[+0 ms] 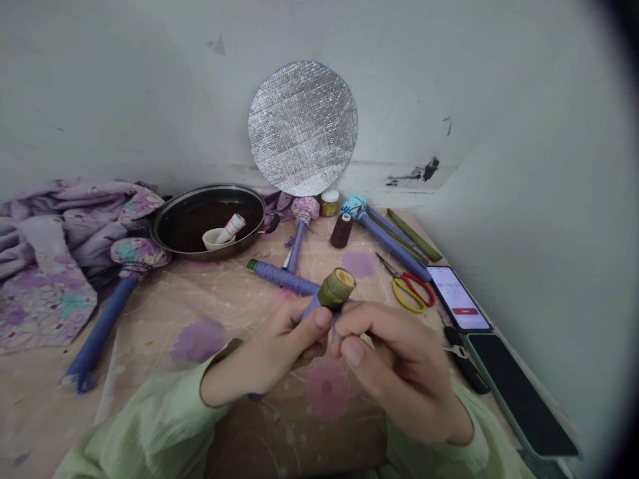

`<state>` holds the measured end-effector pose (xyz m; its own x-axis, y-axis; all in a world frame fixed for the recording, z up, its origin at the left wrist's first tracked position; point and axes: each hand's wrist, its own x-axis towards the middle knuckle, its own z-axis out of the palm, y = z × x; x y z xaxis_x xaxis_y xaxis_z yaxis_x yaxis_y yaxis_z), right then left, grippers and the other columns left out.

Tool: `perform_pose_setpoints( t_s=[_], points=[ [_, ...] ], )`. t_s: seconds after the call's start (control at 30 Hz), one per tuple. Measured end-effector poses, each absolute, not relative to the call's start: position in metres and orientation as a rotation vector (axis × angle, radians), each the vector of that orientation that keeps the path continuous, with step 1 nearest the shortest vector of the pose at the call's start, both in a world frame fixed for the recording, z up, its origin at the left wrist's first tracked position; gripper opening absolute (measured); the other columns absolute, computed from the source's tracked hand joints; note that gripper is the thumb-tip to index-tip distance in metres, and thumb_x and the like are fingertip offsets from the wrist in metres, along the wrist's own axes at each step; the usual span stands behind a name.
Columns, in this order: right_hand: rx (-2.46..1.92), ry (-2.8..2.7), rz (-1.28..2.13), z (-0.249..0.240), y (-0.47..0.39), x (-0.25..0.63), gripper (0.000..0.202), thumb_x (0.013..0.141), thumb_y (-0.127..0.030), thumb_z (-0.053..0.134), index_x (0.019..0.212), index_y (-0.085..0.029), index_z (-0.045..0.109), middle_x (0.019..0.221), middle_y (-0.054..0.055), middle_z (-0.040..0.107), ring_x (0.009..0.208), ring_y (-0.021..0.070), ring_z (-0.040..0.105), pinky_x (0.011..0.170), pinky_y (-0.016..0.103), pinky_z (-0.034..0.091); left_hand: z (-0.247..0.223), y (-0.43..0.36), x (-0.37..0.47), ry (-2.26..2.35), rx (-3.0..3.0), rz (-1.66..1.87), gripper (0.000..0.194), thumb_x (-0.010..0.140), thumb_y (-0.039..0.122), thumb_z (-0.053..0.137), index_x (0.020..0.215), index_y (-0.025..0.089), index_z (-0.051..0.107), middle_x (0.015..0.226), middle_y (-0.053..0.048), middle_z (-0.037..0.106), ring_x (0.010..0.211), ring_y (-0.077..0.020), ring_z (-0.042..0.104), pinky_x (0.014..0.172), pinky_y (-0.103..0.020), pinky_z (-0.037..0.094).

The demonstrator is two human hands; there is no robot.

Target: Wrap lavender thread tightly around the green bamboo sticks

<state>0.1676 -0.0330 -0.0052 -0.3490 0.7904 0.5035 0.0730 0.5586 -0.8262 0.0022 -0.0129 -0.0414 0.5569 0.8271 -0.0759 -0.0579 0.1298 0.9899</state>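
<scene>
My left hand (284, 339) is closed around a green bamboo stick (335, 291) whose cut end points up and away from me. Below that bare green end, the stick is wrapped in purple-blue material. Close beside it, my right hand (394, 352) pinches a bit of purple-blue yarn or strip between thumb and forefinger, right at the stick. Behind my hands lies a spool wound with purple-blue yarn (284, 276), its green end showing at the left. The lower part of the bamboo stick is hidden by my left hand.
Scissors (412, 289), a lit phone (460, 299), a dark phone (522, 392) and a black-handled tool (464, 362) lie at right. Behind stand a dark thread cone (341, 231) and a round silver disc (303, 126). At left are a pan (164, 243), a cloth-headed stick (107, 319) and floral fabric (50, 286).
</scene>
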Motion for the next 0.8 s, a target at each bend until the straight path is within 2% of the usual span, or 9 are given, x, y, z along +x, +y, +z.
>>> perform_pose_setpoints(
  t_s=[0.13, 0.37, 0.53, 0.8],
  points=[
    [-0.72, -1.772, 0.919, -0.007, -0.034, 0.168, 0.015, 0.088, -0.012, 0.06, 0.077, -0.023, 0.061, 0.064, -0.002, 0.063, 0.052, 0.0121, 0.053, 0.048, 0.026, 0.042, -0.045, -0.013, 0.002, 0.626, 1.177, 0.725, 0.053, 0.093, 0.067, 0.051, 0.069, 0.02, 0.046, 0.058, 0.008, 0.031, 0.049, -0.0061, 0.023, 0.04, -0.018, 0.018],
    [-0.668, -1.778, 0.981, -0.007, -0.034, 0.168, 0.016, 0.09, -0.012, 0.057, 0.08, -0.024, 0.059, 0.07, 0.0, 0.071, 0.061, 0.0169, 0.065, 0.05, 0.03, 0.047, -0.06, -0.012, -0.002, 0.499, 1.026, 0.647, 0.06, 0.084, 0.079, 0.049, 0.071, 0.021, 0.047, 0.049, 0.008, 0.037, 0.038, -0.0056, 0.024, 0.035, -0.021, 0.014],
    [-0.692, -1.77, 0.994, -0.007, -0.034, 0.167, 0.016, 0.089, -0.013, 0.059, 0.078, -0.025, 0.058, 0.068, 0.0, 0.069, 0.058, 0.0168, 0.063, 0.05, 0.03, 0.046, -0.051, -0.012, 0.001, 0.589, 0.99, 0.622, 0.056, 0.083, 0.073, 0.061, 0.069, 0.021, 0.047, 0.048, 0.009, 0.039, 0.036, -0.0039, 0.024, 0.034, -0.019, 0.015],
    [-0.641, -1.785, 1.023, -0.008, -0.034, 0.169, 0.015, 0.091, -0.013, 0.056, 0.081, -0.024, 0.057, 0.069, 0.0, 0.066, 0.057, 0.0146, 0.059, 0.05, 0.028, 0.044, -0.059, -0.013, 0.0, 0.486, 0.885, 0.633, 0.057, 0.079, 0.075, 0.058, 0.071, 0.02, 0.049, 0.047, 0.007, 0.04, 0.036, -0.0046, 0.025, 0.034, -0.019, 0.012]
  ],
)
